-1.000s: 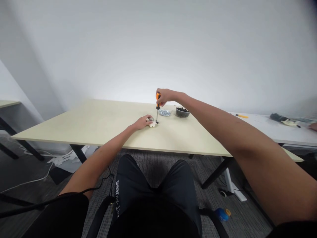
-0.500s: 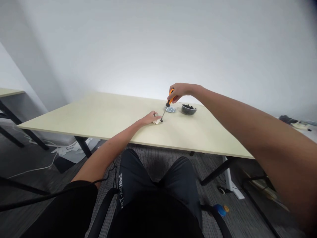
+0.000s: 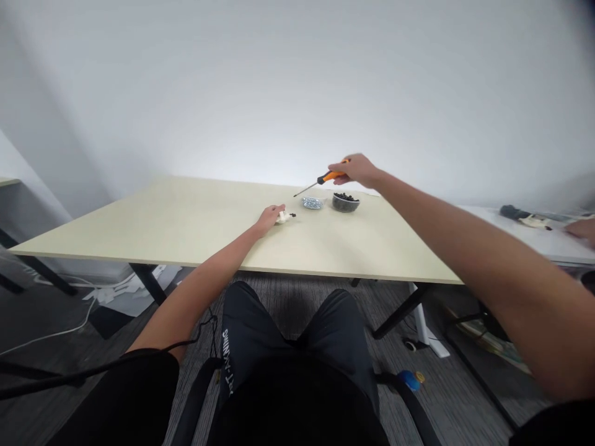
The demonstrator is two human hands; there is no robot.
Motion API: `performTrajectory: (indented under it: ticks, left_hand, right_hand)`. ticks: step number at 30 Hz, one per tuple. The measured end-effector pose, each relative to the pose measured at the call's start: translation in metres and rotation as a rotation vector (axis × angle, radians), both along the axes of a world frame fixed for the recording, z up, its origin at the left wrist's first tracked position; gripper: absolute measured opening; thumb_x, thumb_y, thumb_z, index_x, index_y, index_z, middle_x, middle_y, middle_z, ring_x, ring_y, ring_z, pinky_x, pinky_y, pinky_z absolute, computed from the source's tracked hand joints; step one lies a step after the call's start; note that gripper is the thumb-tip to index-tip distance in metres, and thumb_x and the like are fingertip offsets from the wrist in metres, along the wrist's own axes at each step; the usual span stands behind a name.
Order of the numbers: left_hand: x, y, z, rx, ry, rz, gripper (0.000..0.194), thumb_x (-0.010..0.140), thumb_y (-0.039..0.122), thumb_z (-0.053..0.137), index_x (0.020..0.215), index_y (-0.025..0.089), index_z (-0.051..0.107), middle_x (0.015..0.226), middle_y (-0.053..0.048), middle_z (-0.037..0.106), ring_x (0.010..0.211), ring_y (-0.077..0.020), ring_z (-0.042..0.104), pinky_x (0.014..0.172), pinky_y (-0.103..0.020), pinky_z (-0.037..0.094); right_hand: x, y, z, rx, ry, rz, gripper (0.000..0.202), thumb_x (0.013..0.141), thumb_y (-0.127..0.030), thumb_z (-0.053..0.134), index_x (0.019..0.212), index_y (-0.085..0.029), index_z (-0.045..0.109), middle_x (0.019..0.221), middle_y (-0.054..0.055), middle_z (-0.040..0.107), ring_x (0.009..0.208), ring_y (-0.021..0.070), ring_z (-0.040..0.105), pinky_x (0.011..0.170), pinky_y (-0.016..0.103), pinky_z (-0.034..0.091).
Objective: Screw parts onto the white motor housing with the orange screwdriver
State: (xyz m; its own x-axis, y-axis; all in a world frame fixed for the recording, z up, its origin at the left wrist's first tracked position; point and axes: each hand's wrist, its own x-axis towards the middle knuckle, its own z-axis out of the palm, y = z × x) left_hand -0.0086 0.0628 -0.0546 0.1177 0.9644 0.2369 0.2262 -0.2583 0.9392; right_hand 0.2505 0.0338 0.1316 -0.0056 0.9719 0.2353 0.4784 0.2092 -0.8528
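Observation:
My left hand point(image 3: 269, 219) is closed around a small white plastic part point(image 3: 282, 217) on the table. A small black piece point(image 3: 292, 215) sits at that part's right end. In my right hand point(image 3: 357, 170) is a screwdriver point(image 3: 329, 177) with an orange and black handle. Its shaft slants down to the left, and the tip hangs above the table, apart from the white part. Below the screwdriver lies a clear bag of small silvery pieces point(image 3: 312, 203). Beside it stands a clear bowl point(image 3: 345, 205) of small black pieces.
The pale table point(image 3: 186, 229) meets a white wall at its back. On a white table point(image 3: 493, 217) at the right lies a dark and white tool point(image 3: 525, 217); another person's hand point(image 3: 583, 230) shows near it. A blue object point(image 3: 409, 379) is on the floor.
The screwdriver has lifted off the black piece on the white part and swung up flatter in my right hand. My left hand still holds the part. Another person's hand has come into view at right.

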Motion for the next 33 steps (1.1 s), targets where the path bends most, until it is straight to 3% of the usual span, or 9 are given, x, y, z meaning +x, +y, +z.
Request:
performTrajectory:
  ticks: [2, 3, 7, 10, 15, 22, 27, 30, 33]
  left_hand:
    - [0.000, 0.000, 0.000, -0.011, -0.027, 0.017, 0.047, 0.082, 0.061, 0.052, 0.090, 0.016, 0.062, 0.091, -0.008, 0.063, 0.080, -0.0183, 0.055, 0.072, -0.029, 0.039]
    - [0.001, 0.000, -0.001, -0.015, -0.038, 0.030, 0.046, 0.081, 0.061, 0.053, 0.089, 0.016, 0.062, 0.090, -0.008, 0.063, 0.079, -0.0181, 0.055, 0.072, -0.029, 0.039]
    - [0.003, 0.001, -0.001, -0.021, -0.078, 0.099, 0.041, 0.081, 0.058, 0.053, 0.085, 0.017, 0.060, 0.086, -0.006, 0.062, 0.077, -0.0170, 0.054, 0.069, -0.028, 0.038]
    - [0.006, 0.001, 0.000, -0.022, -0.088, 0.163, 0.039, 0.081, 0.057, 0.054, 0.080, 0.018, 0.059, 0.081, -0.004, 0.060, 0.073, -0.0160, 0.052, 0.067, -0.028, 0.036]
    - [0.012, -0.001, 0.001, -0.024, -0.066, 0.252, 0.040, 0.078, 0.057, 0.058, 0.068, 0.019, 0.056, 0.069, -0.003, 0.057, 0.067, -0.0159, 0.049, 0.063, -0.029, 0.032]
    - [0.011, -0.005, 0.001, -0.006, -0.065, 0.257, 0.039, 0.077, 0.057, 0.058, 0.068, 0.019, 0.058, 0.068, -0.002, 0.058, 0.064, -0.0154, 0.049, 0.062, -0.028, 0.031]
    - [0.011, -0.008, 0.002, 0.001, -0.061, 0.240, 0.041, 0.075, 0.059, 0.061, 0.069, 0.018, 0.061, 0.071, -0.003, 0.060, 0.067, -0.0164, 0.051, 0.064, -0.028, 0.033]
    - [0.010, -0.008, 0.002, 0.008, -0.068, 0.234, 0.041, 0.074, 0.059, 0.062, 0.068, 0.018, 0.061, 0.070, -0.003, 0.060, 0.067, -0.0159, 0.050, 0.063, -0.028, 0.033]
    - [0.009, -0.007, 0.000, 0.010, -0.085, 0.224, 0.042, 0.074, 0.060, 0.062, 0.070, 0.018, 0.062, 0.070, -0.002, 0.059, 0.065, -0.0145, 0.050, 0.063, -0.027, 0.034]
  right_hand:
    - [0.015, -0.008, -0.039, 0.043, 0.319, -0.088, 0.034, 0.069, -0.026, 0.079, 0.083, -0.008, 0.055, 0.081, 0.013, 0.064, 0.071, 0.0185, 0.067, 0.063, 0.030, 0.061]
    - [0.020, -0.014, -0.061, 0.060, 0.372, -0.095, 0.033, 0.071, -0.028, 0.077, 0.083, -0.010, 0.052, 0.085, 0.012, 0.064, 0.074, 0.0174, 0.068, 0.067, 0.028, 0.062]
    - [0.032, -0.039, -0.142, 0.090, 0.415, -0.129, 0.040, 0.074, -0.039, 0.072, 0.077, -0.018, 0.039, 0.087, 0.007, 0.060, 0.085, 0.0159, 0.068, 0.080, 0.027, 0.060]
    - [0.031, -0.047, -0.175, 0.109, 0.332, -0.203, 0.043, 0.074, -0.046, 0.069, 0.079, -0.019, 0.035, 0.084, 0.004, 0.057, 0.081, 0.0161, 0.068, 0.074, 0.029, 0.059]
    - [0.024, -0.044, -0.184, 0.175, -0.021, -0.275, 0.038, 0.069, -0.044, 0.069, 0.083, -0.018, 0.045, 0.080, 0.003, 0.056, 0.076, 0.0179, 0.058, 0.068, 0.031, 0.049]
    - [0.011, -0.040, -0.187, 0.241, -0.435, -0.142, 0.021, 0.075, -0.033, 0.059, 0.086, -0.018, 0.049, 0.088, 0.008, 0.058, 0.081, 0.0208, 0.052, 0.075, 0.033, 0.041]
    - [-0.010, -0.035, -0.183, 0.363, -0.529, -0.147, 0.030, 0.081, -0.025, 0.051, 0.108, -0.011, 0.054, 0.116, 0.021, 0.053, 0.116, 0.0331, 0.042, 0.100, 0.049, 0.031]
    - [-0.036, -0.028, -0.179, 0.436, -0.526, -0.026, 0.036, 0.086, -0.023, 0.045, 0.119, -0.013, 0.052, 0.125, 0.018, 0.050, 0.126, 0.0289, 0.038, 0.109, 0.044, 0.027]
    - [-0.062, -0.016, -0.179, 0.442, -0.478, 0.104, 0.042, 0.087, -0.026, 0.048, 0.127, -0.014, 0.047, 0.126, 0.015, 0.052, 0.122, 0.0232, 0.045, 0.106, 0.037, 0.035]
